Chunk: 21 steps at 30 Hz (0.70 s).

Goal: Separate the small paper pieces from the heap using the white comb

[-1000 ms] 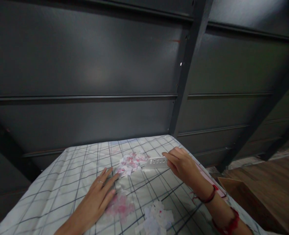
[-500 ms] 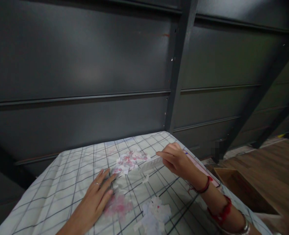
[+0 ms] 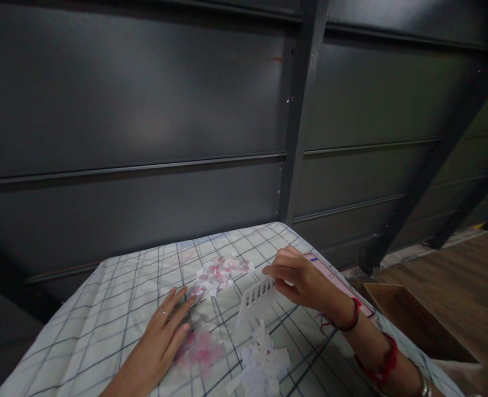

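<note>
My right hand (image 3: pixel 295 278) is closed on a flat white plastic scraper (image 3: pixel 257 303) with a row of slots along its upper part. The scraper is tilted on edge, its lower edge close to a heap of white paper scraps (image 3: pixel 264 366). My left hand (image 3: pixel 161 325) lies flat with fingers stretched on the checked cloth (image 3: pixel 115 303). Its fingertips are at the near edge of a second heap of white and pink scraps (image 3: pixel 216 273). Beside its thumb is a pink blurred patch (image 3: pixel 202 350); whether this is scraps or a stain I cannot tell.
A pink flat object with a dark rim (image 3: pixel 337 284), like a phone, lies by the right edge of the cloth-covered table. An open cardboard box (image 3: pixel 417 325) stands on the wooden floor at right. A dark metal panel wall (image 3: pixel 144 209) rises behind the table.
My right hand has brought the scraper from beside the far heap nearer to me, by the near scraps. The scraper stands more upright now. My left hand has hardly moved.
</note>
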Each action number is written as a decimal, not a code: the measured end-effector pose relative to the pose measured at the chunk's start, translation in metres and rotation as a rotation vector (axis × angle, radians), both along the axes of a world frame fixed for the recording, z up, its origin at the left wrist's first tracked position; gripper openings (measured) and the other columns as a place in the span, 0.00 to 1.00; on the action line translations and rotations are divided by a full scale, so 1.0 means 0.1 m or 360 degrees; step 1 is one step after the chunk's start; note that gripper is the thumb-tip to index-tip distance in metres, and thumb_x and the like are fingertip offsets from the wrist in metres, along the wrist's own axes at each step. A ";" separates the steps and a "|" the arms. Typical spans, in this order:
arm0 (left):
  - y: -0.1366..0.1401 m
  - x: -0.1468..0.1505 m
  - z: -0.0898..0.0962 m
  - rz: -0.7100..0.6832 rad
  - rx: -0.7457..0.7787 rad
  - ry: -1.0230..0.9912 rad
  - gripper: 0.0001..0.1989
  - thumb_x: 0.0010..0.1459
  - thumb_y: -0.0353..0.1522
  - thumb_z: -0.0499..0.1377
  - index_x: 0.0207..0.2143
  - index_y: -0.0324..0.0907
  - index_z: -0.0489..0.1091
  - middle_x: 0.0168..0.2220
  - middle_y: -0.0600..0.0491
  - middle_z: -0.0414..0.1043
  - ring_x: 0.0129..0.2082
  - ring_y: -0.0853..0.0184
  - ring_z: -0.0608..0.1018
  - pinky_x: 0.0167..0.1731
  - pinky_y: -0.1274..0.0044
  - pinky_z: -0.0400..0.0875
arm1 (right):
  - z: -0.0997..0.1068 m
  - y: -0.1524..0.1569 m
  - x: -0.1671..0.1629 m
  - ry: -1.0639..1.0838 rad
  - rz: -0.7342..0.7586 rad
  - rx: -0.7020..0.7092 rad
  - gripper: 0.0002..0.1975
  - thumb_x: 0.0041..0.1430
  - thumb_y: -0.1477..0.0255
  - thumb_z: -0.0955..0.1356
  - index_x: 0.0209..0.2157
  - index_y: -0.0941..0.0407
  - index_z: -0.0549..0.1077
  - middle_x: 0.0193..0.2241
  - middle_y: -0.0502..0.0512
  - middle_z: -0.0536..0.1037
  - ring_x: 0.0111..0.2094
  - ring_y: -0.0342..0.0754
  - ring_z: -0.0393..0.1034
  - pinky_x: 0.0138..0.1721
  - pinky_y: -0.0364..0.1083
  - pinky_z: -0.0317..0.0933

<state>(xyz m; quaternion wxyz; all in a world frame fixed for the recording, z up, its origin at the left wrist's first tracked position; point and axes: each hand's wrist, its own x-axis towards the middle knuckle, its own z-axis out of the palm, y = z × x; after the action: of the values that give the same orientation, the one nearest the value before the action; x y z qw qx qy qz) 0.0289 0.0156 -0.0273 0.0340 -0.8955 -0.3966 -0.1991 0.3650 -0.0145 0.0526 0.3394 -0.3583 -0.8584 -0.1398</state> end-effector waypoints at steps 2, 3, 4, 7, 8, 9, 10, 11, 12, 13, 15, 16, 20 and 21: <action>0.00 0.01 0.01 -0.0004 0.0002 -0.0001 0.22 0.65 0.37 0.45 0.61 0.51 0.53 0.64 0.55 0.49 0.61 0.55 0.55 0.55 0.61 0.57 | -0.02 0.01 -0.02 0.0064 -0.0041 0.0083 0.09 0.58 0.80 0.60 0.37 0.57 0.69 0.23 0.50 0.68 0.28 0.44 0.59 0.32 0.46 0.54; -0.01 0.02 0.01 -0.0006 0.0001 -0.0001 0.22 0.65 0.37 0.45 0.61 0.51 0.53 0.64 0.55 0.49 0.61 0.55 0.55 0.55 0.61 0.57 | -0.04 0.02 -0.03 0.0102 -0.0073 0.0139 0.10 0.58 0.80 0.59 0.38 0.57 0.69 0.24 0.50 0.68 0.29 0.45 0.59 0.32 0.46 0.54; -0.01 0.02 0.01 -0.0008 -0.0004 -0.0001 0.22 0.65 0.36 0.45 0.61 0.50 0.54 0.63 0.54 0.49 0.61 0.56 0.55 0.55 0.61 0.57 | -0.06 0.04 -0.05 0.0132 -0.0107 0.0189 0.11 0.59 0.80 0.59 0.39 0.57 0.69 0.25 0.51 0.69 0.29 0.45 0.59 0.32 0.46 0.54; -0.01 0.03 0.02 -0.0005 -0.0019 0.0004 0.21 0.65 0.37 0.45 0.61 0.49 0.55 0.63 0.54 0.50 0.61 0.55 0.55 0.55 0.61 0.57 | -0.14 0.08 -0.12 0.0069 -0.0213 0.0227 0.11 0.58 0.81 0.58 0.39 0.57 0.69 0.25 0.52 0.69 0.29 0.46 0.58 0.32 0.47 0.54; -0.01 0.03 0.02 0.0000 -0.0021 0.0004 0.21 0.65 0.36 0.45 0.61 0.49 0.55 0.63 0.54 0.50 0.61 0.55 0.55 0.55 0.61 0.57 | -0.16 0.09 -0.14 0.0012 -0.0246 0.0216 0.11 0.58 0.81 0.59 0.39 0.57 0.69 0.25 0.52 0.69 0.29 0.46 0.58 0.32 0.47 0.54; -0.02 0.03 0.02 0.0005 -0.0022 0.0004 0.21 0.66 0.37 0.45 0.60 0.49 0.55 0.63 0.53 0.50 0.61 0.55 0.55 0.55 0.61 0.57 | -0.18 0.10 -0.17 -0.0041 -0.0263 0.0217 0.11 0.58 0.81 0.59 0.39 0.57 0.69 0.25 0.52 0.69 0.29 0.46 0.57 0.31 0.47 0.54; -0.02 0.03 0.01 0.0010 -0.0022 0.0003 0.21 0.66 0.37 0.44 0.60 0.49 0.55 0.63 0.53 0.50 0.61 0.55 0.55 0.55 0.60 0.57 | -0.18 0.10 -0.19 -0.0079 -0.0263 0.0236 0.11 0.58 0.81 0.59 0.40 0.58 0.68 0.25 0.52 0.69 0.29 0.47 0.57 0.31 0.47 0.54; -0.02 0.02 0.01 0.0013 -0.0020 0.0000 0.21 0.66 0.37 0.44 0.60 0.49 0.55 0.63 0.53 0.50 0.61 0.55 0.55 0.55 0.60 0.57 | -0.19 0.09 -0.22 -0.0100 -0.0248 0.0272 0.12 0.58 0.81 0.59 0.41 0.58 0.68 0.26 0.52 0.69 0.29 0.47 0.57 0.31 0.47 0.54; -0.02 0.02 0.01 0.0018 -0.0019 -0.0004 0.21 0.66 0.37 0.44 0.60 0.49 0.55 0.63 0.53 0.50 0.61 0.55 0.55 0.55 0.61 0.57 | -0.18 0.08 -0.25 -0.0104 -0.0229 0.0316 0.13 0.58 0.82 0.59 0.43 0.59 0.67 0.27 0.53 0.70 0.29 0.47 0.58 0.31 0.47 0.54; -0.02 0.02 0.02 0.0023 -0.0021 -0.0007 0.21 0.66 0.37 0.44 0.60 0.49 0.55 0.63 0.53 0.50 0.61 0.56 0.55 0.55 0.61 0.57 | -0.17 0.07 -0.28 -0.0099 -0.0213 0.0361 0.13 0.58 0.82 0.59 0.44 0.60 0.66 0.28 0.53 0.70 0.30 0.46 0.58 0.32 0.47 0.55; -0.02 0.02 0.03 0.0038 -0.0031 -0.0008 0.21 0.66 0.38 0.44 0.60 0.49 0.56 0.63 0.53 0.51 0.61 0.57 0.55 0.55 0.63 0.57 | -0.16 0.06 -0.35 -0.0103 -0.0201 0.0407 0.13 0.58 0.83 0.59 0.45 0.61 0.65 0.29 0.54 0.71 0.31 0.46 0.58 0.33 0.46 0.55; -0.02 0.02 0.03 0.0053 -0.0037 -0.0007 0.21 0.66 0.38 0.44 0.60 0.48 0.56 0.63 0.52 0.51 0.61 0.57 0.56 0.56 0.63 0.57 | -0.15 0.06 -0.38 -0.0101 -0.0200 0.0416 0.13 0.59 0.83 0.59 0.45 0.61 0.65 0.29 0.54 0.71 0.32 0.46 0.58 0.34 0.46 0.56; -0.02 0.03 0.06 0.0089 -0.0048 -0.0014 0.20 0.66 0.38 0.44 0.58 0.46 0.59 0.61 0.50 0.54 0.60 0.56 0.57 0.55 0.62 0.57 | -0.18 0.08 -0.48 -0.0098 -0.0141 0.0481 0.12 0.59 0.84 0.58 0.42 0.60 0.65 0.27 0.53 0.70 0.31 0.46 0.58 0.33 0.46 0.56; -0.02 0.04 0.06 0.0092 -0.0046 -0.0022 0.20 0.66 0.38 0.43 0.58 0.46 0.60 0.61 0.50 0.54 0.60 0.56 0.57 0.55 0.61 0.57 | -0.18 0.08 -0.49 -0.0114 -0.0134 0.0496 0.12 0.59 0.84 0.58 0.42 0.60 0.66 0.27 0.53 0.70 0.30 0.46 0.58 0.32 0.46 0.56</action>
<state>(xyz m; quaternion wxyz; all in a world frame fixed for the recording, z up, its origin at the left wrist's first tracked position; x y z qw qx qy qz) 0.0325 0.0137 -0.0212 0.0239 -0.8826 -0.4254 -0.1986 0.3159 -0.0062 0.0345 0.3539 -0.3317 -0.8221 -0.2980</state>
